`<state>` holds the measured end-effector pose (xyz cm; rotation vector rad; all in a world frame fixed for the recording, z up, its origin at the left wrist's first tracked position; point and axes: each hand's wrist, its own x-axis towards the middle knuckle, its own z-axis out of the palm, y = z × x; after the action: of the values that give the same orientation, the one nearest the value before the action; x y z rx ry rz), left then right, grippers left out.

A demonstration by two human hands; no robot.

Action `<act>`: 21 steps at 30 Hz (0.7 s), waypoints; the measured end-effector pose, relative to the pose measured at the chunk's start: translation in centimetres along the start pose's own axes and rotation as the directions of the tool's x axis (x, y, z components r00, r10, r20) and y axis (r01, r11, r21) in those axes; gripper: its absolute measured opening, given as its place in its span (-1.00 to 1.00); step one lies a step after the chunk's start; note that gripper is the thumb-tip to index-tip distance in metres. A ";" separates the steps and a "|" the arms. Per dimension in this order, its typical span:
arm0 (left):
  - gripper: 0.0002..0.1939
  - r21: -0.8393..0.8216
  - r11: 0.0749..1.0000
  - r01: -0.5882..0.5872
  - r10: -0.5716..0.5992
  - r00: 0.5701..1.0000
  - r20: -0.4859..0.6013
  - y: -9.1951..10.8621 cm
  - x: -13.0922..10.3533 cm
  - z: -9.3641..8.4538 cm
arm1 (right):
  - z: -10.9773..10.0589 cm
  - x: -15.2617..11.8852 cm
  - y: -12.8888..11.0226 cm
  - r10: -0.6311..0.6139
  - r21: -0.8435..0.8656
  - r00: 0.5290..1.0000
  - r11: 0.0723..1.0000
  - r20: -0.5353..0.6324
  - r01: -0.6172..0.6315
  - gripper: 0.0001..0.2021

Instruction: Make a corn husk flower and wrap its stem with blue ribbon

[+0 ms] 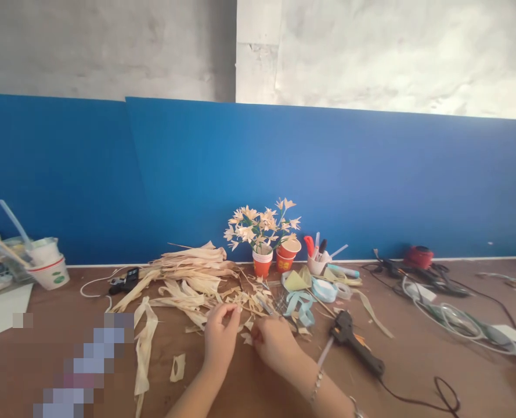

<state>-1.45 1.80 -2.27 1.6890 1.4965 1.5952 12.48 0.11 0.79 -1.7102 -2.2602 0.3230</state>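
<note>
Low over the table, my left hand [221, 335] has its thumb and fingertips pressed together; anything between them is too small to make out. My right hand [275, 342] is close beside it with fingers curled inward, and its fingertips are hidden. Small cut husk scraps [253, 305] lie just beyond both hands. Behind those scraps spreads a pile of dried corn husks [197, 267]. A bunch of pale husk flowers [258, 223] on green stems stands in stacked paper cups [262, 266]. The black glue gun [356, 342] rests right of my right hand.
Red paper cups [285, 261] and a pen cup [317, 264] stand along the blue partition [327, 186]. Blue ribbon [300, 306] and tape rolls [325, 289] lie before them. Cables [466, 325] spread at right; a white cup [51, 273] stands at left.
</note>
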 end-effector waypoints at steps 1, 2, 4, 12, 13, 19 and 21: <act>-0.78 0.003 1.000 0.000 0.000 1.000 0.002 0.0 0.0 0.0 | 0.7 0.1 0.0 -0.001 0.015 1.000 1.000 -0.003 0.001 -0.77; -0.78 0.005 1.000 0.000 0.000 1.000 0.003 -0.1 -0.1 0.1 | 1.2 0.2 0.2 -0.001 0.031 1.000 1.000 -0.002 0.001 -0.75; -0.77 0.008 1.000 -0.003 0.003 1.000 0.002 -0.1 -0.1 0.2 | 1.7 0.2 0.6 0.001 0.066 1.000 0.998 0.014 -0.002 -0.72; -0.77 0.009 1.000 -0.001 0.001 1.000 0.018 -0.1 -0.2 0.2 | 1.9 0.1 0.8 0.014 0.107 0.999 0.994 0.042 -0.018 -0.69; -0.77 0.008 1.000 -0.004 0.003 1.000 0.021 -0.1 -0.2 0.2 | 1.9 0.1 0.6 0.018 0.103 0.999 0.994 0.050 -0.023 -0.69; -0.78 0.010 1.000 0.003 -0.003 1.000 0.023 -0.1 -0.2 0.2 | 2.2 -0.1 0.5 -0.042 0.067 0.999 0.997 -0.033 0.045 -0.82; -0.78 0.007 1.000 -0.001 0.001 1.000 0.021 -0.1 -0.2 0.2 | 2.3 -0.1 0.6 -0.059 0.102 0.996 0.993 -0.071 0.066 -0.83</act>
<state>-1.32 1.78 -2.53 1.7051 1.4934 1.5696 12.28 0.17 -1.56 -1.5717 -2.2024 0.3565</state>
